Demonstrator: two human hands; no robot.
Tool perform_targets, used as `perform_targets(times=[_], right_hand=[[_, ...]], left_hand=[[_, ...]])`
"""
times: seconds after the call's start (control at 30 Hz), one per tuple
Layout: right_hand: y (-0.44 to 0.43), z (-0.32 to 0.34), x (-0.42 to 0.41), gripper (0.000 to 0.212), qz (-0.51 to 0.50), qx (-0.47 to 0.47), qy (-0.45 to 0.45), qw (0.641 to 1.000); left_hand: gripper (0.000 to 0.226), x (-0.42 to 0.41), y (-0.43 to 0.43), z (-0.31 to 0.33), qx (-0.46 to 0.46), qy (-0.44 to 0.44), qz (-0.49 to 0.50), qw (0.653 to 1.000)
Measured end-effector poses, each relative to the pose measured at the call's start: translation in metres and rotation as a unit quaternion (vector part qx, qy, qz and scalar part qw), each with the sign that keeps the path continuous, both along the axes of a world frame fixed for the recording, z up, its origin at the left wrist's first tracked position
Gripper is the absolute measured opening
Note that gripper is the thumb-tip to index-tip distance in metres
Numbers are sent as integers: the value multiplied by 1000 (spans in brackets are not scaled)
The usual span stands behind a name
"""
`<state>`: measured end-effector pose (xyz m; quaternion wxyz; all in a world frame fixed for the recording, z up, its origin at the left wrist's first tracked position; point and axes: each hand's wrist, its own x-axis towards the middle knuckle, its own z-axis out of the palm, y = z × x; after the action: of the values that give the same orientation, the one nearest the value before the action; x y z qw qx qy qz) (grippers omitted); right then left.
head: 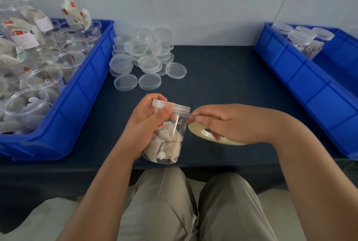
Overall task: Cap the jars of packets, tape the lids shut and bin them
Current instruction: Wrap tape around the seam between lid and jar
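My left hand [147, 122] grips a clear jar [168, 140] full of pale packets, held above the table's front edge with its clear lid [172, 106] on. My thumb lies across the lid's side. My right hand [219, 122] holds a roll of clear tape [205, 134] just right of the jar, with a fingertip at the lid's rim. A heap of loose clear lids [143, 58] lies at the back of the dark table [222, 81].
A blue bin [87, 78] at the left holds several open jars of packets. A second blue bin [310, 78] at the right holds a few capped jars [304, 41] at its far end. A pale wall stands behind the table. My knees are below its edge.
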<state>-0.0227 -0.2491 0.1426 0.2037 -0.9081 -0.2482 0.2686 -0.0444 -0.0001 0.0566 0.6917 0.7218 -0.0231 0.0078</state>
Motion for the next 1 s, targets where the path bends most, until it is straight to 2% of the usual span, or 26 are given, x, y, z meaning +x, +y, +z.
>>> perform_targets(times=[0.17,0.27,0.37,0.47,0.53,0.6,0.7,0.77,0.83,0.87,0.93,1.0], right_hand=[[-5,7,-9,31,-18,23,-5,1000],[-7,8,-10,39,-67,36,-27,997],[-6,4,-7,40,-86,39,-44,995],[-2,2,-5,63,-103,46,-50,992],[1,2,-4,71,-108,44,-58,992],[3,2,-3,75,-109,38,-56,992],[6,-2,-4,74,-110,56,-46,991],[7,-3,-5,74,-104,68,-40,991],[6,-4,-6,62,-101,76,-42,991],[4,-5,-6,53,-101,77,-41,991],[1,-6,-7,45,-96,83,-29,992],[-2,-6,-8,50,-86,99,-7,991]], left_hand=[[39,-4,4,5,-38,-6,-16,999],[41,-6,6,7,-68,-2,-21,997],[25,-8,6,8,-120,2,-41,992],[27,-13,4,9,-222,27,-84,971],[37,-15,3,10,-246,38,-82,965],[49,-16,2,10,-246,46,-77,965],[43,-18,-6,10,-226,40,-66,971],[49,-18,-8,9,-219,44,-63,973],[41,-17,-9,10,-221,49,-93,969],[52,-16,-9,11,-227,61,-110,966],[91,-14,-6,8,-222,80,-123,964],[90,-14,-5,5,-205,70,-116,969]])
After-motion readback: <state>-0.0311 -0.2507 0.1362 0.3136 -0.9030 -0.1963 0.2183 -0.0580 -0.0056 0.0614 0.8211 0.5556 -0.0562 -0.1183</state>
